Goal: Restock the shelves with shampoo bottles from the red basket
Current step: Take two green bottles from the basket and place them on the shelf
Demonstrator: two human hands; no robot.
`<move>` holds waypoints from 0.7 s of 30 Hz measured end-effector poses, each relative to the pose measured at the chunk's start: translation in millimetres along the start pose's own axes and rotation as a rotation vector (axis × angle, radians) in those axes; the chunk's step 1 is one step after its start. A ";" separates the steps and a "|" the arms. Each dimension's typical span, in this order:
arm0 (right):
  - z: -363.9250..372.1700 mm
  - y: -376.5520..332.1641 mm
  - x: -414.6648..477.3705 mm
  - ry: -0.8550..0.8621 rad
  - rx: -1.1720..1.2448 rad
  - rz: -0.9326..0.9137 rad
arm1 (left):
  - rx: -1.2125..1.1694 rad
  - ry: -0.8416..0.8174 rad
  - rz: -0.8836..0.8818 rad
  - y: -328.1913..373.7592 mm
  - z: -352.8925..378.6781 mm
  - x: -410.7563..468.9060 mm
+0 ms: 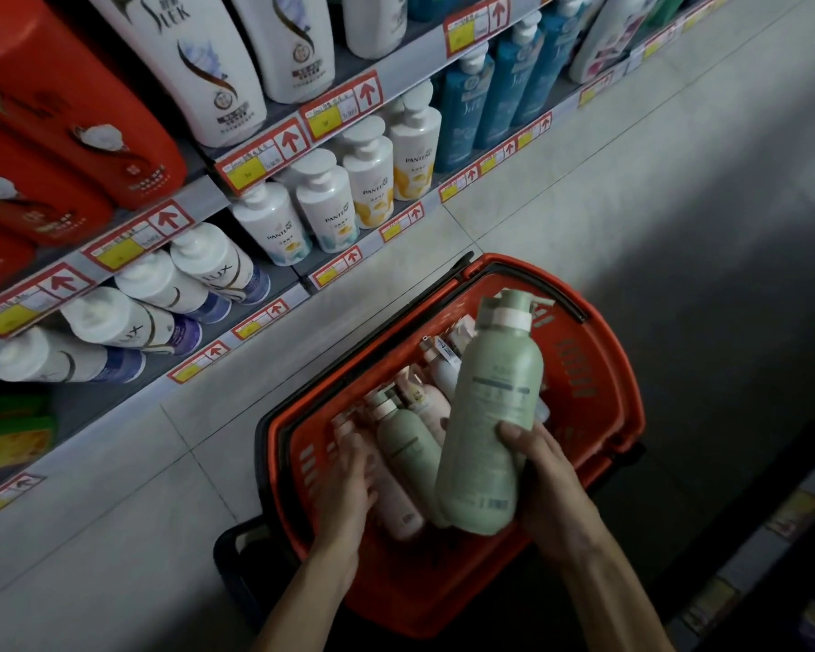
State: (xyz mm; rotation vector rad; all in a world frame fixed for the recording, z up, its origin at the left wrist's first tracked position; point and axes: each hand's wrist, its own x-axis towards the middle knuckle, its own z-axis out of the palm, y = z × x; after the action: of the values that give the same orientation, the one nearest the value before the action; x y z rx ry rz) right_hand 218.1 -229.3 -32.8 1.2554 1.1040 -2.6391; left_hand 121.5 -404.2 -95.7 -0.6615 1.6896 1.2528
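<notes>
Green shampoo bottle [490, 407] is held above the red basket [608, 416], which stands on the tiled floor [114, 510] just beside the shelves [278, 282]. The right hand [537, 468] reaches in from the basket's near edge with its forearm stretched forward, thumb across the front of the bottle's lower half and fingers wrapped behind it, grasping it firmly. The bottle's long axis runs from the basket's near edge to its far edge, base toward the person, pump cap pointing away and raised over the far rim. The left hand [349, 482] is down inside the basket by its left wall, fingers curled over a pink bottle [396, 505]; blur makes the grip hard to read, but it seems to be clasping it. A second green bottle [408, 444] lies in the basket between the hands, cap also toward the far edge, with another pink one beyond it. Four Pantene bottles [330, 204] stand on the lower shelf.
</notes>
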 end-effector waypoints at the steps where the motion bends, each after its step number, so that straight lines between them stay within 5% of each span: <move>1: -1.1 -4.1 3.6 -0.008 0.008 -0.007 | 0.061 -0.018 0.018 -3.0 5.6 2.1; 10: -4.3 -26.4 12.7 0.036 0.007 -0.043 | 0.317 0.045 0.014 -31.2 50.0 34.4; 21: -29.4 -21.3 9.4 0.043 0.090 -0.012 | 0.706 0.329 -0.049 -42.1 85.9 66.9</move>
State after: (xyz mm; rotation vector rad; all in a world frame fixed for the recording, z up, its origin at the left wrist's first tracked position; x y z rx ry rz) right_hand 225.2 -193.0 -39.2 1.3310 1.0112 -2.7113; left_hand 155.8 -332.2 -180.9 -0.4776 2.1959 0.4522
